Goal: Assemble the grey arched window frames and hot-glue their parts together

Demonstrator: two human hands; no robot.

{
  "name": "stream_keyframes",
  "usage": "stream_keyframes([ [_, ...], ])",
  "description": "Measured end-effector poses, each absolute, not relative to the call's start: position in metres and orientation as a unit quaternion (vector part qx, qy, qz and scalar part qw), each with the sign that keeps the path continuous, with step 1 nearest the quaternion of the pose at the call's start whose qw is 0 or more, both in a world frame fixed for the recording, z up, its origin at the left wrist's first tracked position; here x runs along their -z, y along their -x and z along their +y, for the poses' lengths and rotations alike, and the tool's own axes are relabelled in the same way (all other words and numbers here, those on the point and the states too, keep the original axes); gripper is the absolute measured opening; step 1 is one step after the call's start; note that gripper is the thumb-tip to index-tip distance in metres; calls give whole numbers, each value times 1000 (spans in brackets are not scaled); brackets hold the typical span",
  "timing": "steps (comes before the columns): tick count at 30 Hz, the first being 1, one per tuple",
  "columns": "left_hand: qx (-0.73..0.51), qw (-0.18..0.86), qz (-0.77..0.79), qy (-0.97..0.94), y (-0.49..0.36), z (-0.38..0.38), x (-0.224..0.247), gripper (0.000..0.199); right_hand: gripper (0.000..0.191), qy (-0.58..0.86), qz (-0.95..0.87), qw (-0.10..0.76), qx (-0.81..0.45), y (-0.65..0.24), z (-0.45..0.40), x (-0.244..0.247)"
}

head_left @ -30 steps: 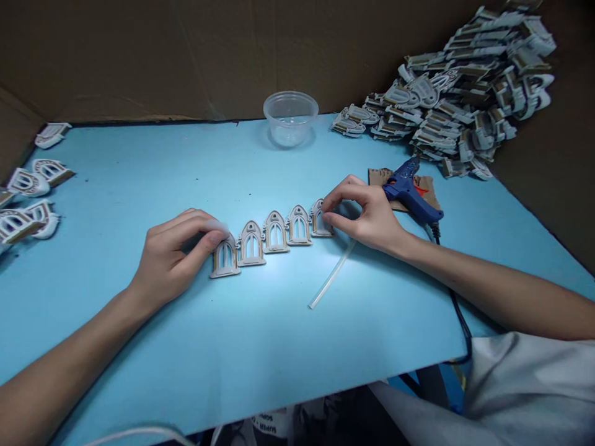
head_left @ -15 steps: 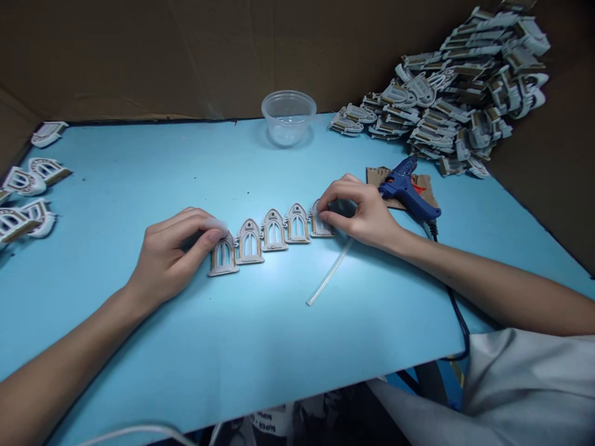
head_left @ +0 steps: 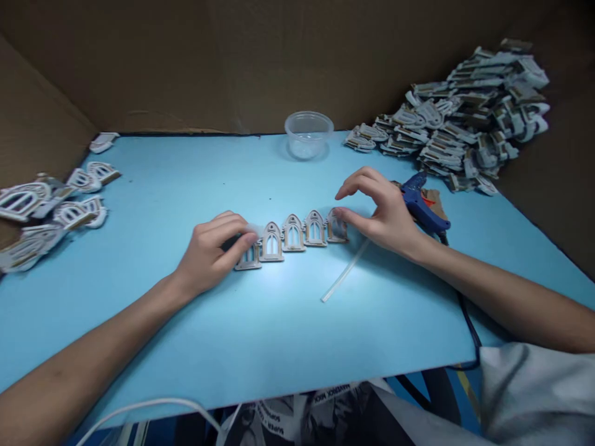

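Several small white arched window pieces [head_left: 293,234] stand side by side in a slightly slanting row on the blue table. My left hand [head_left: 216,251] is at the left end, thumb and forefinger pinched on a small translucent piece [head_left: 255,231] above the leftmost arch. At the right end, my right hand [head_left: 383,214] has its thumb and fingers apart, the thumb tip by the rightmost arch [head_left: 336,228]. A clear glue stick [head_left: 344,274] sticks out toward the front, below my right hand.
A blue glue gun [head_left: 423,204] rests on cardboard [head_left: 436,199] at the right, its black cable trailing forward. Behind it rises a large pile of arched pieces [head_left: 446,124]. A clear round bowl [head_left: 309,136] stands at the back. More arched pieces [head_left: 74,214] lie left.
My right hand's thumb and fingers have parted at the right end of the row. The camera view has turned left and up, so more pieces show at the left.
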State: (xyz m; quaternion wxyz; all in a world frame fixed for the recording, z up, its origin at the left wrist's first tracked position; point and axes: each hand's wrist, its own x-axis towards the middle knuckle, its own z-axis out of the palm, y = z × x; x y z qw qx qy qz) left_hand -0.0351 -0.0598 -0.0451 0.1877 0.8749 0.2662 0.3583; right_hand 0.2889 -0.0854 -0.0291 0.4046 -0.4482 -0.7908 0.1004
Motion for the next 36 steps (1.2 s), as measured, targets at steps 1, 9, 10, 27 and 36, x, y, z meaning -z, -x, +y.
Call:
stream_keyframes([
  [1,-357,189,261,-877,34,-61,46,17,6,437,-794,408,-112,-282,-87,22],
  [9,-339,159,225,-900,34,-67,50,23,8,346,-821,323,-320,-203,-86,8],
  [10,-341,156,221,-900,33,-67,51,24,8,340,-820,325,-327,-197,-84,10],
  [27,-352,168,197,-899,33,-66,51,24,28,434,-613,430,-501,-230,-84,11],
  [36,-354,140,204,-902,35,-64,46,20,7,485,-730,386,-288,-274,-85,32],
])
